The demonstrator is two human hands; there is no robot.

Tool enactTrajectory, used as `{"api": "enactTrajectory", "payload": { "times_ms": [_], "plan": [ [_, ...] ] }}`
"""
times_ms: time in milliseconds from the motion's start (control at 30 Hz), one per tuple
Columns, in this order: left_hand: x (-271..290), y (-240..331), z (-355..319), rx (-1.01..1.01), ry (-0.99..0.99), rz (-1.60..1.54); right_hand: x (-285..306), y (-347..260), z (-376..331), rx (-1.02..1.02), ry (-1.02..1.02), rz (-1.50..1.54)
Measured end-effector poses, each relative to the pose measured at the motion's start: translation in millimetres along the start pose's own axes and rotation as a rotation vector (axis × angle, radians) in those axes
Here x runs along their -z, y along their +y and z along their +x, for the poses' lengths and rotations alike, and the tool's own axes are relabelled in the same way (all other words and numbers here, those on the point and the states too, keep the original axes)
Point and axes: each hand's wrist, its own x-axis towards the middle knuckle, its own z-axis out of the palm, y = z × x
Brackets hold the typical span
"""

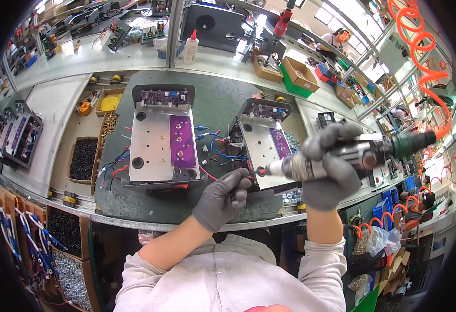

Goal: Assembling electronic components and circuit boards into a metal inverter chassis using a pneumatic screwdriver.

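Note:
My right hand [331, 166], in a grey glove, is closed around a pneumatic screwdriver [342, 158] held sideways, its tip pointing left. My gloved left hand [222, 197] has its fingertips pinched close to that tip, perhaps on a small screw that I cannot make out. Both hands hover over the near edge of a dark green work mat [134, 200]. Two metal chassis plates with purple circuit boards rest on the mat: one at the left [157, 140], one at the right [261, 138]. Red and blue wires [215, 148] trail between them.
Cardboard trays of black screws [84, 158] and brass parts [108, 124] sit left of the mat. An orange coiled air hose [420, 57] hangs at the upper right. A white bottle [190, 48] stands on the far bench. Other people work at the right.

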Motion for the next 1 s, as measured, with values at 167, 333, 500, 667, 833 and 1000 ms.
{"api": "enactTrajectory", "payload": {
  "times_ms": [167,333,500,667,833,1000],
  "plan": [
    [-13.1,-5.4,-5.6,0.117,-0.15,-0.042,0.4,-3.5,-27.0,0.097,-0.01,-0.035],
    [-25.6,-8.8,-10.2,0.127,-0.073,-0.068,6.7,0.8,-37.5,0.162,0.019,-0.055],
    [-37.7,-12.2,-16.3,0.17,-0.076,-0.157,6.2,-2.2,-38.0,0.2,-0.073,-0.039],
    [-52.1,-13.5,-10.7,0.119,0.121,-0.063,11.1,3.2,-37.2,0.31,-0.232,-0.152],
    [-44.4,-16.1,-13.6,0.207,0.0,-0.045,15.0,11.8,-22.6,0.246,-0.047,-0.171],
    [-27.1,-7.9,-22.0,0.116,0.356,0.053,42.8,13.9,-1.2,0.06,0.269,-0.28]
  ]
}}
